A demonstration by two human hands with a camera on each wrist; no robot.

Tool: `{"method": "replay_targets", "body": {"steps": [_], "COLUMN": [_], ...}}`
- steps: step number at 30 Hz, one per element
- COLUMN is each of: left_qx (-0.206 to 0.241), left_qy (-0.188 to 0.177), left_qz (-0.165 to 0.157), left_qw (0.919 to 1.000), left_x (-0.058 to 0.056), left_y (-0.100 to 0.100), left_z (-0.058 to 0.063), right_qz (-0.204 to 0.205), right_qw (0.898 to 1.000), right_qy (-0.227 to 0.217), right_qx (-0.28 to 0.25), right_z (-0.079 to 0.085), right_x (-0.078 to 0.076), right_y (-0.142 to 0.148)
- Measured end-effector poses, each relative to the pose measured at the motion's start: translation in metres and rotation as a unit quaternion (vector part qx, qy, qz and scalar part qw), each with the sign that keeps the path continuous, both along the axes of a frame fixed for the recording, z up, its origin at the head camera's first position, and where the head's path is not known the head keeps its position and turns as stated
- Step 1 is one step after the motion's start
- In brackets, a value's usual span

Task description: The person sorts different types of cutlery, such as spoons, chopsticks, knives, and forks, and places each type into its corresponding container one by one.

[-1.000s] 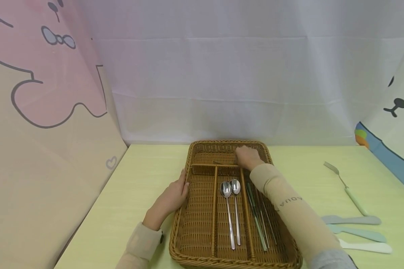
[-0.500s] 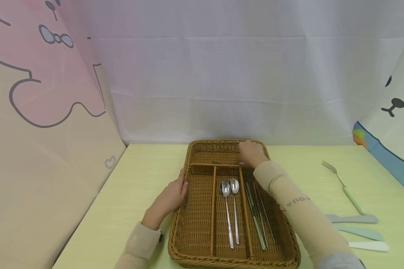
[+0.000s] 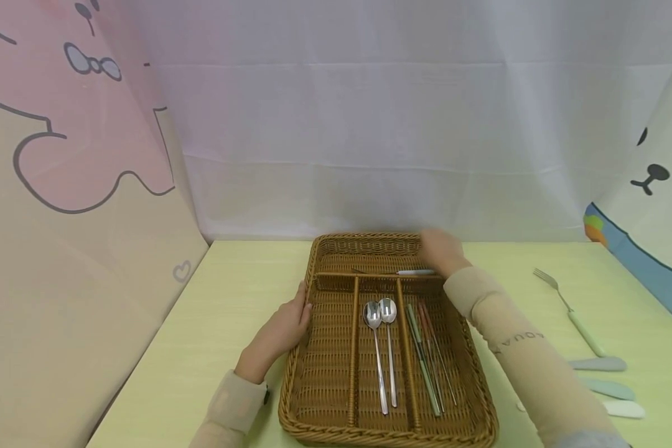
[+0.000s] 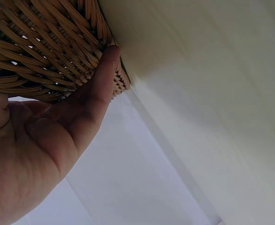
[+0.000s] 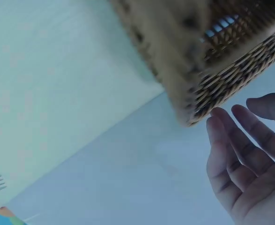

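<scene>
A brown wicker cutlery basket [image 3: 325, 354] with compartments stands on the table. My left hand [image 3: 280, 323] grips its left side, thumb over the rim and fingers down the outer wall in the left wrist view. My right hand [image 3: 443, 252] is at the back right corner, blurred in the head view; in the right wrist view its loosely spread fingers [image 5: 242, 136] hold nothing. In the back compartment lies a fork with a pale blue handle [image 3: 416, 272], partly hidden by the divider. Two metal spoons [image 3: 382, 354] lie in the middle slot, with green chopsticks [image 3: 424, 361] and red-brown chopsticks [image 3: 432, 339] in the right slot.
Right of the basket lie a green-handled fork [image 3: 571, 311], a grey knife [image 3: 602, 364], a pale green knife [image 3: 607, 389] and a white knife [image 3: 621, 409], the knives partly behind my right sleeve. A white curtain [image 3: 336, 124] hangs behind the table.
My right hand has moved right from inside the back compartment to the corner, leaving the blue-handled fork lying there in view. My left hand keeps its grip on the basket.
</scene>
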State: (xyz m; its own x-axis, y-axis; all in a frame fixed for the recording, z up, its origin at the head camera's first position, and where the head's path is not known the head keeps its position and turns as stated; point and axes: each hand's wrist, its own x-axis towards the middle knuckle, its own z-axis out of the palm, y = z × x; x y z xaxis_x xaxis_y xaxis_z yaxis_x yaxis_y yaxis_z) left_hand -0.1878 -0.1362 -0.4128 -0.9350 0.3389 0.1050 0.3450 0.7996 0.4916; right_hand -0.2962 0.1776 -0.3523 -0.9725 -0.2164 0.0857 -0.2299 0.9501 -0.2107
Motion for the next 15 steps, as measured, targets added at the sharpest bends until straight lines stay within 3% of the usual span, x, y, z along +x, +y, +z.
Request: {"method": "replay_targets", "body": {"steps": [11,15], "left_qx": [0.001,0.002], "left_qy": [-0.012,-0.01], "left_qz": [0.003,0.004], "left_qw": [0.9999,0.9999], "left_x": [0.0,0.0], "left_y": [-0.001,-0.001], "left_z": [0.0,0.001], "right_qz": [-0.042,-0.058], "right_qw": [0.999,0.998], "right_qy": [-0.006,-0.029], "right_qx": [0.012,0.002], "right_z": [0.003,0.001], "right_x": [0.013,0.018], "right_y": [0.046,0.065]}}
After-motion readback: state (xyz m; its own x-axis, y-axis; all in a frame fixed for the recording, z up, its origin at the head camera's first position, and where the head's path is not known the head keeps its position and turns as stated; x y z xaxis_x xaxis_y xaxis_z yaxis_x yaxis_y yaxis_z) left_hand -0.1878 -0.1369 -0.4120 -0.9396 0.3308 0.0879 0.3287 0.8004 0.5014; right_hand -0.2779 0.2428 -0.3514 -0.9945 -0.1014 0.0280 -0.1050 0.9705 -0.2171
